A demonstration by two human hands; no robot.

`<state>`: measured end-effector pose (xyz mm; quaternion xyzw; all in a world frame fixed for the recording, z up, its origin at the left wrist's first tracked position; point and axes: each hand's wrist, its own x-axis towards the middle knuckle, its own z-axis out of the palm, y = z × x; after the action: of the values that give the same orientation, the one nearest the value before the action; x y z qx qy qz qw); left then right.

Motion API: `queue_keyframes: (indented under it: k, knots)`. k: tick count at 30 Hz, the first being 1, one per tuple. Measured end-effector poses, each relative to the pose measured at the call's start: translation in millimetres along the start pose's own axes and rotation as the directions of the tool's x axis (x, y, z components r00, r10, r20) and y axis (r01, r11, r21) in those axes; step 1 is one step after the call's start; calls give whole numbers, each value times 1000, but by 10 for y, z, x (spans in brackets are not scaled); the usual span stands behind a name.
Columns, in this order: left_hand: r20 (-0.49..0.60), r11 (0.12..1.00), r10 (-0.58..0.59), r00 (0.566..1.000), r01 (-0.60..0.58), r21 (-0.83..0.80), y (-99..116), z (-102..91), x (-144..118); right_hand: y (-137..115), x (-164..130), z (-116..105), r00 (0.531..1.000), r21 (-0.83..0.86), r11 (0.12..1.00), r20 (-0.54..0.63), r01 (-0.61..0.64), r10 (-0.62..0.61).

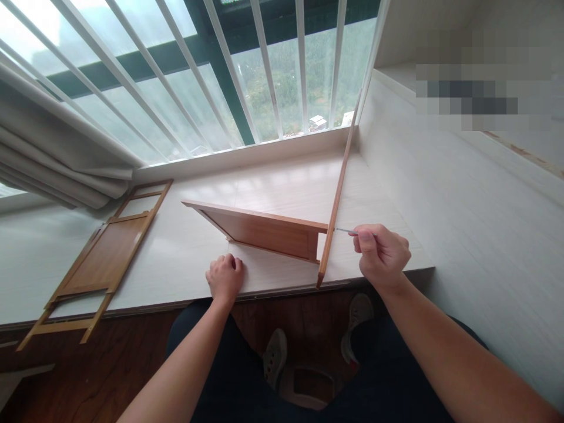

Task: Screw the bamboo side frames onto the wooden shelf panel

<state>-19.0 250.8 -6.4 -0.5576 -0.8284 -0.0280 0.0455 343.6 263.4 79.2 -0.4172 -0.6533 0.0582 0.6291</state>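
right hand [381, 255] fingers pinch metal tool [346, 231] at wooden rail [337, 194] | left hand [225, 277] clenched | spare frame [103, 258] far left

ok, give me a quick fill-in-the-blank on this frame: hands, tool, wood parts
The right hand holds a thin metal tool whose tip meets the long wooden ____.
The left hand rests as a closed ____ on the white ledge.
The wooden panel stands tilted, while the wooden frame lies ____ to the left.

Missing words: rail; fist; flat
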Motion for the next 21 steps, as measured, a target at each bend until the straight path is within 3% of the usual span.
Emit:
queue_keyframes:
  k: [6,21]
  knots:
    - [2,1000,-2,1000,2,-1,4,-9,-1,158,-15,16,992,60,990,14,125,-127]
    - [-10,1000,3,1000,-3,12,-17,19,2,229,37,-6,969,91,967,41,238,-243]
